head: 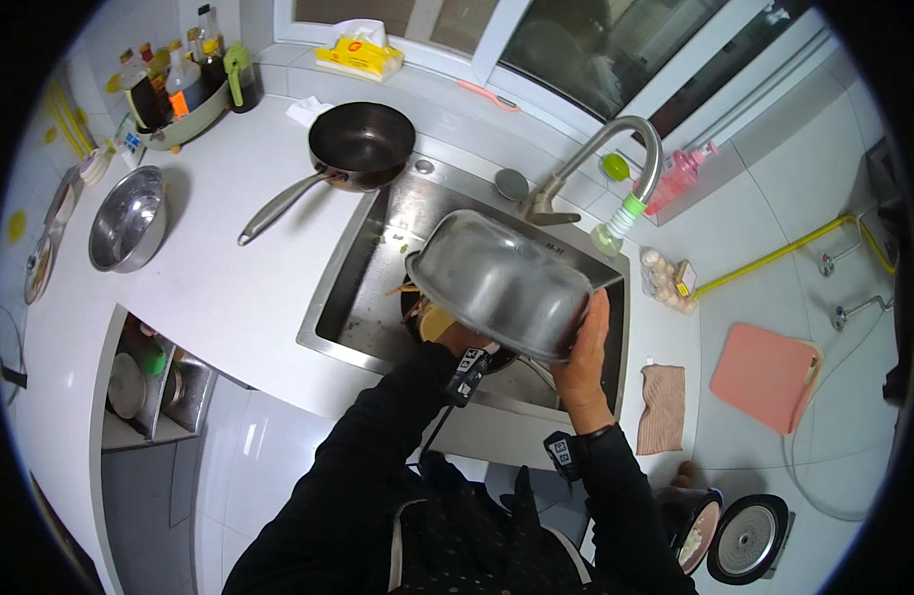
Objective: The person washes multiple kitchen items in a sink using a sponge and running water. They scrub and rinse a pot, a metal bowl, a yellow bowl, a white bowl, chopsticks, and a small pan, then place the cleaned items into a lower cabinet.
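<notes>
My right hand [587, 364] grips the rim of a large stainless steel basin [509, 279], which is tilted on its side over the sink [375, 275]. At the basin's lower left rim is my left hand [457, 340], its fingers mostly hidden beneath the basin, so its hold cannot be told. Below and partly behind the basin, a yellowish round thing [433, 321] and chopsticks [403, 288] lie in a dark vessel in the sink. Small green scraps stick to the sink floor. The curved faucet [576, 160] rises behind the basin.
A frying pan [362, 145] stands at the sink's back left corner, its handle over the counter. Farther left are a steel bowl [128, 219] and a tray of bottles [189, 123]. To the right lie eggs in a bag [661, 277], a ribbed cloth [661, 409] and an open rice cooker [695, 528].
</notes>
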Tool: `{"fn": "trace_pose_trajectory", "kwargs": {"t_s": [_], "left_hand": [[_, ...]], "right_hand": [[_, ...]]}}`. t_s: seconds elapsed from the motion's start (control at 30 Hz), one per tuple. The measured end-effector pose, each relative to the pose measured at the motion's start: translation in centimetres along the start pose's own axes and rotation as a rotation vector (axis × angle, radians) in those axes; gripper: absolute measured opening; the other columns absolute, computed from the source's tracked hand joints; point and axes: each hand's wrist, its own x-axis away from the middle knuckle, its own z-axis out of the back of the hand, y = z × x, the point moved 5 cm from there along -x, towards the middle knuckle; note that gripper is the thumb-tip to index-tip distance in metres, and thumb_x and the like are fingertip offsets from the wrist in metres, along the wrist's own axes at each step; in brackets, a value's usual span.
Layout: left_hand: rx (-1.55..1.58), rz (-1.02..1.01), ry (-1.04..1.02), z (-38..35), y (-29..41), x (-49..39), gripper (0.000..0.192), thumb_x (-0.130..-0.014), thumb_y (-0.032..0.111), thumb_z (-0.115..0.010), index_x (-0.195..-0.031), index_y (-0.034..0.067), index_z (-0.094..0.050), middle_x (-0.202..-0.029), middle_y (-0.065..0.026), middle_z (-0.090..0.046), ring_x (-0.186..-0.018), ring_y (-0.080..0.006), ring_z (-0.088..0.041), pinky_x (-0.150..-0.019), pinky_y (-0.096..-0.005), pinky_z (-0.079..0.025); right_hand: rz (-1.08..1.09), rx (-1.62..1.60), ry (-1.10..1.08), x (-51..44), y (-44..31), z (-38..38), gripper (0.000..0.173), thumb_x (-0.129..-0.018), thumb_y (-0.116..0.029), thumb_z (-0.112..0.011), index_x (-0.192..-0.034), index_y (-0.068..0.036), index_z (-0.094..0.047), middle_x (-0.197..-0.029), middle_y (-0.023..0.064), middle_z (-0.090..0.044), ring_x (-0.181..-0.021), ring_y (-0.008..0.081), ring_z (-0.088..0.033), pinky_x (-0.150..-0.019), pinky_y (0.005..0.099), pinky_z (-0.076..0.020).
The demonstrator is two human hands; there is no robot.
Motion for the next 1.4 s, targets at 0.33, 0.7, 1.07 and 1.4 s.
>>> {"fn": "trace_pose_trajectory", "kwargs": {"t_s": [0.33,0.7,1.07,1.4], "left_hand": [[0.834,0.557,0.109,5.3,2.5,3.3,0.055,-0.072,0.021,-0.065,-0.122,0.012,-0.043,-0.117,-0.005,-0.046,-0.106,-0.0181,-0.043,-0.082,-0.0353,-0.037],[0.867,0.757,0.074,10.9,8.8,6.3,0.045,-0.073,0.021,-0.062,-0.115,0.01,-0.05,-0.095,-0.0024,-0.054,-0.08,-0.0146,-0.048,-0.061,-0.0331,-0.044],[0.905,1.006,0.698,29.2,3.4,24.4,0.032,-0.085,0.027,-0.053,-0.098,-0.003,-0.051,-0.078,-0.0126,-0.058,-0.065,-0.0215,-0.06,-0.057,-0.0312,-0.052],[0.902,0.843,1.568,48.7,-5.6,36.6,0.055,-0.08,0.037,-0.059,-0.105,-0.008,-0.04,-0.089,-0.0182,-0.043,-0.063,-0.0293,-0.053,-0.054,-0.0396,-0.051]], "right_hand": [[0.199,0.016,0.154,0.1,-0.7,1.3,0.073,-0.071,-0.009,-0.066,-0.129,0.003,-0.023,-0.131,0.026,-0.027,-0.122,0.0399,-0.028,-0.101,0.0447,-0.0255],[-0.27,-0.435,0.164,1.4,3.6,-2.6,0.056,-0.077,0.008,-0.044,-0.13,0.002,-0.026,-0.127,0.0191,-0.039,-0.116,0.0285,-0.041,-0.094,0.0335,-0.0338],[-1.118,-1.661,-0.224,1.2,1.6,-7.4,0.039,-0.063,0.005,-0.044,-0.102,0.002,-0.047,-0.091,0.012,-0.054,-0.082,0.029,-0.057,-0.062,0.0435,-0.0525],[-0.916,-1.98,-0.3,-6.8,-13.1,-6.4,0.042,-0.071,-0.003,-0.051,-0.113,0.002,-0.042,-0.11,0.0152,-0.052,-0.099,0.0343,-0.053,-0.08,0.0385,-0.0493]]}}
